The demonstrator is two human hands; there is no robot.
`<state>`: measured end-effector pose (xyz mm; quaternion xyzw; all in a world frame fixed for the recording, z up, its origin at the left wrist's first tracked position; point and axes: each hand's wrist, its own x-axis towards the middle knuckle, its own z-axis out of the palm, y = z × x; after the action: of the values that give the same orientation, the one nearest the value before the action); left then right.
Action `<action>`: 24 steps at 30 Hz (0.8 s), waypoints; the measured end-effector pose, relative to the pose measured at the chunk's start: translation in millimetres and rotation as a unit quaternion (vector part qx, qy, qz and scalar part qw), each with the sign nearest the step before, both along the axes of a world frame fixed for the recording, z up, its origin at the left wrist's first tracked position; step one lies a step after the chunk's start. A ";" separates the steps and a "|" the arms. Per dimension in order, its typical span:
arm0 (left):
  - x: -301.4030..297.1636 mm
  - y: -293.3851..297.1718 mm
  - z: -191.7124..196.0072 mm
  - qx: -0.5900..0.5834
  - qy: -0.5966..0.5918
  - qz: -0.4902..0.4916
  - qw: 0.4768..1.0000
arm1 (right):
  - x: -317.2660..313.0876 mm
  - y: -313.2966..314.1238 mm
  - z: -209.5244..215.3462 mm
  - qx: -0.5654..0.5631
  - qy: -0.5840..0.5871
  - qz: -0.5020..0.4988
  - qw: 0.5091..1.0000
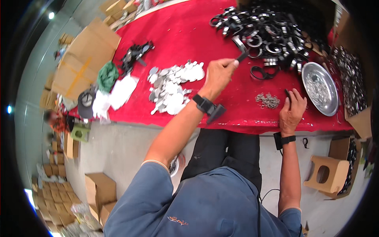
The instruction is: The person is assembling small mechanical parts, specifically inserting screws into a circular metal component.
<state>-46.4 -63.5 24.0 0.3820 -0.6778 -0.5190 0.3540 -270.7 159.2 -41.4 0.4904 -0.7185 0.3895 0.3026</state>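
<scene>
My left hand (219, 76) is closed on the black stem of a ring-shaped part (240, 44) with a shiny metal band, lifted at the near edge of a large heap of black and silver ring parts (272, 33). My right hand (293, 108) rests low over the red cloth, fingers bent, with a small black piece (287, 93) at its fingertips; its kind I cannot make out. Just left of that hand lies a small pile of metal rings or links (267, 100). To its right is an oval metal dish (318, 89) of small shiny pieces.
Flat silver-grey discs (173, 87) lie in a pile left of my left hand. Beyond them are black parts (136, 55), a green cloth (107, 77), white bags and a dark cap (86, 103). An open carton (360, 122) of shiny parts borders the right side.
</scene>
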 end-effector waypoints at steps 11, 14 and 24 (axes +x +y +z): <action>71.6 134.2 -49.0 0.150 0.026 0.001 0.988 | 135.8 -49.7 17.4 0.215 -0.525 0.206 0.797; 104.0 134.5 -45.5 -0.073 -0.081 -0.023 0.994 | 152.6 -54.1 20.2 0.214 -0.541 0.227 0.781; 225.2 80.0 -40.6 -0.239 -0.393 0.211 0.862 | 153.4 -57.7 13.1 0.223 -0.339 0.115 0.907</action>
<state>178.7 16.5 -16.6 0.5923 -0.7669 -0.0609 0.2394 -117.3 101.5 -28.3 0.4628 -0.7846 0.3938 -0.1234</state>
